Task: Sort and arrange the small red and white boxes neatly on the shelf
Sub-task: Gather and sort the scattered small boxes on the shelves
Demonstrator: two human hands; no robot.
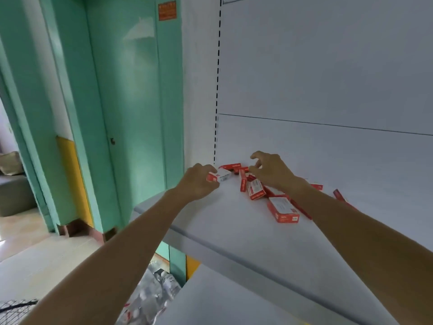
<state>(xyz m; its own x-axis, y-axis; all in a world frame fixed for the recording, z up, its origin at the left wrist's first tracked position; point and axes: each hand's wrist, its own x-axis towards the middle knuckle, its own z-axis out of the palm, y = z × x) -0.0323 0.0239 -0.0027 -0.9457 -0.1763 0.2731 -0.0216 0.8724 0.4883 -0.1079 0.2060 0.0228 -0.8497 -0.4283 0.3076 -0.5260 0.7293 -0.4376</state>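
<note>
Teal door (136, 102), orange notice (167, 11) on it; teal walls (28, 66); pale floor (46, 261); grey sofa (14, 191)

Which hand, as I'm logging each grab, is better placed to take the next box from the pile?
Right. The right hand hovers open over the pile; the left hand holds a box.

Two arms of ours fill the lower half of the frame, both bare along all their visible length. Our left forearm (121, 252) shows from the lower left edge to the wrist, slim and uncovered, and ends in our left hand (198, 182) near the centre. Our right forearm (351, 233), from the lower right edge, is likewise uncovered up to our right hand (273, 171), whose fingers (257, 156) are bare.
</note>
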